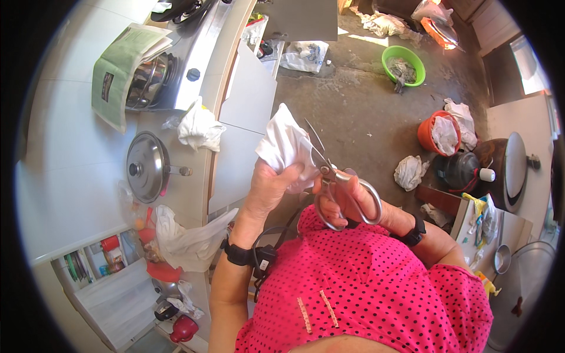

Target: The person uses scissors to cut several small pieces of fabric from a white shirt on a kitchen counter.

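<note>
In the middle of the head view, my left hand [273, 185] grips a crumpled white cloth [284, 141], its thumb pressed on the folds. My right hand [346, 200] holds a pair of metal scissors [325, 169] by the loops, just right of the cloth. The scissors' blades are spread and point up and away from me; one lies close to the cloth's right edge. Whether a blade touches the cloth I cannot tell. The fingers of my left hand behind the cloth are hidden.
At left, a counter holds a lidded steel pan [148, 167], a white plastic bag [201, 125] and a stove [194, 53] with a newspaper-covered pot. On the floor stand a green basin [404, 49] and a red bucket [423, 132]. A large dark jar [494, 154] is at right.
</note>
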{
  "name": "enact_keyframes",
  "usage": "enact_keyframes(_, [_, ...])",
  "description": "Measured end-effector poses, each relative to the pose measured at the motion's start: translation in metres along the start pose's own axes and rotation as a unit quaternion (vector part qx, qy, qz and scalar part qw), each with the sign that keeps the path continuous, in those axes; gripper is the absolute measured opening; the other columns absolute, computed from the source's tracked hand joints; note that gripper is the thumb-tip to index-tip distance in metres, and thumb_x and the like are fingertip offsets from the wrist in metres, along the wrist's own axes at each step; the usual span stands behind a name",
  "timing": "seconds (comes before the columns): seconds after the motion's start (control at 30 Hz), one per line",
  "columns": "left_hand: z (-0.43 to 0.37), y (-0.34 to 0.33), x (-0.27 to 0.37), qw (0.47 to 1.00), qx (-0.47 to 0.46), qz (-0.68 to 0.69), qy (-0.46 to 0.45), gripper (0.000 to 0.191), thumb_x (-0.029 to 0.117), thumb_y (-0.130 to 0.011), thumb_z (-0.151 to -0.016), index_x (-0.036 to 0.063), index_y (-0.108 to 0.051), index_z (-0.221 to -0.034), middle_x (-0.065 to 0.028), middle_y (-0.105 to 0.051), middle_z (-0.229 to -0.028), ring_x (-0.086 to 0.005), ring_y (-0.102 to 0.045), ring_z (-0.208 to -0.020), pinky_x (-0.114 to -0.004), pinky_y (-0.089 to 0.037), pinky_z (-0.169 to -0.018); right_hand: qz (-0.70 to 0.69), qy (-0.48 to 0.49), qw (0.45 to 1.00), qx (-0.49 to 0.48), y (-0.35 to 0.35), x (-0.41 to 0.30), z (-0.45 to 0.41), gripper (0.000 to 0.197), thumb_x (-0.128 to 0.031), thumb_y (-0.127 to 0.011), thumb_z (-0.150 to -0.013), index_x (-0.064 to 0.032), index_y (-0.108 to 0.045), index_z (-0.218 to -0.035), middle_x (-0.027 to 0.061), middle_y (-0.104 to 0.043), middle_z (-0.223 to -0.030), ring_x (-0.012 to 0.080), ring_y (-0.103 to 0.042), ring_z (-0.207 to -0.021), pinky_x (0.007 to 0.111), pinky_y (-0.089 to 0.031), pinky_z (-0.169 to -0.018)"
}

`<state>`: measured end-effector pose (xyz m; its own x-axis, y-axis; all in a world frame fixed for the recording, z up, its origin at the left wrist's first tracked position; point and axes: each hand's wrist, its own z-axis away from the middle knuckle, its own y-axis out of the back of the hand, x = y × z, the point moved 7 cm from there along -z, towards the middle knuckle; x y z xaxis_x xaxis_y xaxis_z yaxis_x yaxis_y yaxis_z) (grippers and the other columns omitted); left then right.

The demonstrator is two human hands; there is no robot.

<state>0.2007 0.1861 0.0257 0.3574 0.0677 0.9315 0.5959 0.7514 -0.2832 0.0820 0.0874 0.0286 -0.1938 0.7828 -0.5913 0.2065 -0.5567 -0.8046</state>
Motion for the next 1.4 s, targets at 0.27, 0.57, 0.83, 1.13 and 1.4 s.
enact_keyframes(0.27, [-0.004,0.005,0.01,0.999,0.019,0.025,-0.01,0.046,-0.003,-0.06,-0.086,0.0006,-0.051,-0.131,-0.0075,-0.064,-0.117,-0.0137,-0.063,-0.105,-0.03,-0.052,-0.091,0.039,-0.024,0.999,-0.006,-0.001,-0.004,0.004,0.065,-0.065,-0.041,-0.097,-0.0043,-0.048,-0.119,0.0022,-0.046,-0.064,0.0117,-0.043,-0.048,0.026,-0.036,-0.046])
enact_keyframes(0.57, [0.002,0.009,-0.007,0.999,0.035,-0.001,-0.023,0.051,-0.002,-0.064,-0.085,0.0005,-0.048,-0.134,-0.0065,-0.062,-0.119,-0.0134,-0.061,-0.107,-0.029,-0.051,-0.092,0.049,0.013,0.997,0.059,0.001,-0.006,0.006,0.063,-0.062,-0.043,-0.098,-0.0025,-0.048,-0.116,0.0008,-0.043,-0.056,0.0106,-0.042,-0.043,0.024,-0.034,-0.043])
enact_keyframes(0.83, [-0.008,0.043,-0.014,0.983,0.009,-0.166,0.08,0.056,0.008,-0.074,-0.084,0.0013,-0.05,-0.134,-0.0079,-0.063,-0.122,-0.016,-0.062,-0.111,-0.031,-0.05,-0.096,0.16,0.014,0.985,0.068,0.009,-0.013,0.004,0.056,-0.056,-0.051,-0.097,-0.002,-0.051,-0.11,0.0008,-0.048,-0.057,0.0097,-0.045,-0.042,0.024,-0.033,-0.04])
enact_keyframes(1.13, [-0.012,-0.015,-0.003,0.932,0.051,-0.343,-0.107,0.022,0.006,-0.075,-0.081,-0.0006,-0.063,-0.098,-0.0072,-0.061,-0.091,-0.0161,-0.065,-0.076,-0.028,-0.053,-0.064,0.227,-0.095,0.951,0.187,0.033,0.001,0.01,0.051,-0.049,-0.06,-0.094,-0.0007,-0.051,-0.107,-0.0016,-0.045,-0.055,0.0082,-0.044,-0.043,0.024,-0.035,-0.041])
enact_keyframes(1.4, [-0.015,0.0,-0.001,0.914,0.096,-0.354,-0.174,0.008,0.002,-0.064,-0.091,-0.0041,-0.067,-0.093,-0.0073,-0.065,-0.092,-0.013,-0.065,-0.068,-0.026,-0.051,-0.058,0.217,-0.113,0.953,0.18,0.041,0.006,0.014,0.044,-0.044,-0.052,-0.101,-0.0002,-0.051,-0.105,0.0006,-0.043,-0.053,0.0101,-0.045,-0.041,0.024,-0.037,-0.04])
